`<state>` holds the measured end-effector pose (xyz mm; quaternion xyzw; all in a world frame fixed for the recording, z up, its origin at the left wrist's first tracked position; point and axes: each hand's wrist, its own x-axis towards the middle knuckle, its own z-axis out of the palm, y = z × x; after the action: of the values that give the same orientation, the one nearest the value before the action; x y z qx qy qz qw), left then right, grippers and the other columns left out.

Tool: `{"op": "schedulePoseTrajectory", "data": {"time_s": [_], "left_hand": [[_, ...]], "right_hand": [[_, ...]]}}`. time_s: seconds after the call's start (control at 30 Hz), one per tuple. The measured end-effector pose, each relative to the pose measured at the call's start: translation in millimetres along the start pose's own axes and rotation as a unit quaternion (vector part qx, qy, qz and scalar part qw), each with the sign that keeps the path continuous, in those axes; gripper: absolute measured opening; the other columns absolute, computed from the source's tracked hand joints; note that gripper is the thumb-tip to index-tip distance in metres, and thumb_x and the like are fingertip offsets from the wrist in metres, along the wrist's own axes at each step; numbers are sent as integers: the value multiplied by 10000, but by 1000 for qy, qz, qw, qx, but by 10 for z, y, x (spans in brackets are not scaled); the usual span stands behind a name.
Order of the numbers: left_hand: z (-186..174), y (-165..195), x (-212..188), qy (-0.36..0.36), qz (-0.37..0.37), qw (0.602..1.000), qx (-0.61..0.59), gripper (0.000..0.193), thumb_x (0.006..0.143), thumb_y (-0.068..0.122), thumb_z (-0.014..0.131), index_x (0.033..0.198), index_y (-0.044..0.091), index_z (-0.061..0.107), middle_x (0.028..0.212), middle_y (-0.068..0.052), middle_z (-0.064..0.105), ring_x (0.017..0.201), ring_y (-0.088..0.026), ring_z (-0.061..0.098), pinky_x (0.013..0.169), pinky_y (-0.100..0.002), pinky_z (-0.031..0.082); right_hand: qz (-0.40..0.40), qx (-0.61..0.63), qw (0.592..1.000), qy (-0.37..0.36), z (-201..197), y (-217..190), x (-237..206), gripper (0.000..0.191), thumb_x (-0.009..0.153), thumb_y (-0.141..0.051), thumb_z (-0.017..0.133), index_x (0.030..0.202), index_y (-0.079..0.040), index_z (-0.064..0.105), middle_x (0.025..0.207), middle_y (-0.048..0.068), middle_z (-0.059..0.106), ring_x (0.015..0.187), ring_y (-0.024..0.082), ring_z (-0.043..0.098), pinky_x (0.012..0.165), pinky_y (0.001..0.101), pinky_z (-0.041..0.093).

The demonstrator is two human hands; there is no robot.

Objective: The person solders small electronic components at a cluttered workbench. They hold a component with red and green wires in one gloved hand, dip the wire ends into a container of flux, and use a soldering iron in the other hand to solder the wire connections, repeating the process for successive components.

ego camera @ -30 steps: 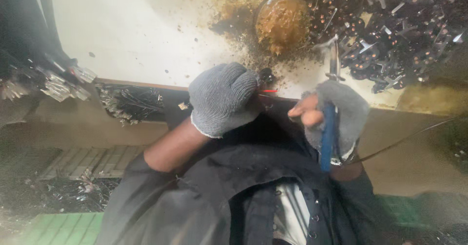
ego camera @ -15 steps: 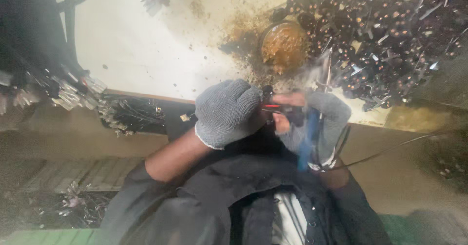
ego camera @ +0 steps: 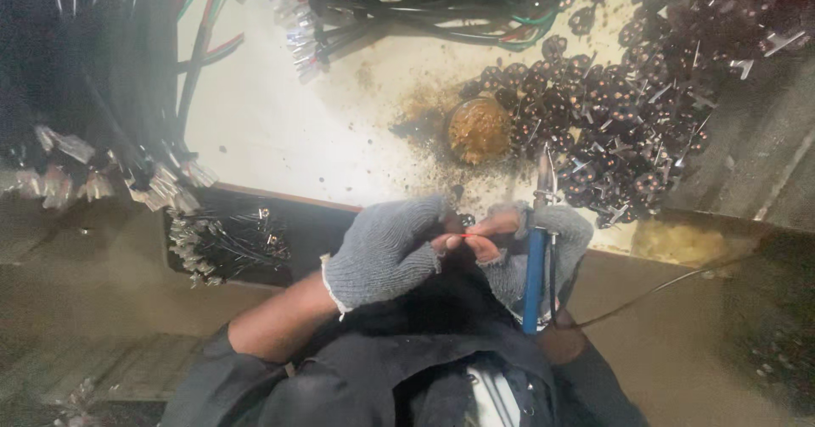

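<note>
Pinching a thin red wire (ego camera: 465,237) between both gloved hands, your left hand (ego camera: 386,253) closed, your right hand (ego camera: 543,244) also gripping the blue-handled soldering iron (ego camera: 535,266), just below the rosin pot (ego camera: 478,128); steadying the wire likely comes next.

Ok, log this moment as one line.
left hand: gloved, pinching red wire | right hand: gripping blue-handled iron, fingertips on wire | table: dark parts pile

The left hand (ego camera: 386,253) hides most of the thin, perhaps red wire (ego camera: 465,237).
</note>
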<state>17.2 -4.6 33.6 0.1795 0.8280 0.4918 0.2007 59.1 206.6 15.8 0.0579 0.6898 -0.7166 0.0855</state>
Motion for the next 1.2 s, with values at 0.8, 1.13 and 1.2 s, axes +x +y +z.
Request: {"op": "schedulePoseTrajectory", "data": {"time_s": [0.8,1.13,1.2], "left_hand": [[333,-190,-153,108,33,994,-5,180,797,243,850,806,155,693,758,-75,570,693,-281,616,602,-405,467],[-19,-140,180,195,98,969,113,220,868,202,860,796,152,658,739,-55,552,699,-258,582,609,-404,450],[-158,-238,343,188,66,978,63,176,891,172,844,874,122,676,814,-63,573,766,-244,610,663,-370,483]], "right_hand": [[-54,-161,985,-26,-101,247,-201,148,970,-194,748,1027,-75,679,961,54,700,883,152,670,799,281,529],[-16,-169,984,48,-261,312,-177,113,1013,-164,767,1048,-75,706,1002,49,698,928,163,667,857,293,532],[-48,-252,961,103,-286,366,-132,108,1023,-156,774,1053,-73,713,1015,49,701,941,165,670,871,295,533]]}}
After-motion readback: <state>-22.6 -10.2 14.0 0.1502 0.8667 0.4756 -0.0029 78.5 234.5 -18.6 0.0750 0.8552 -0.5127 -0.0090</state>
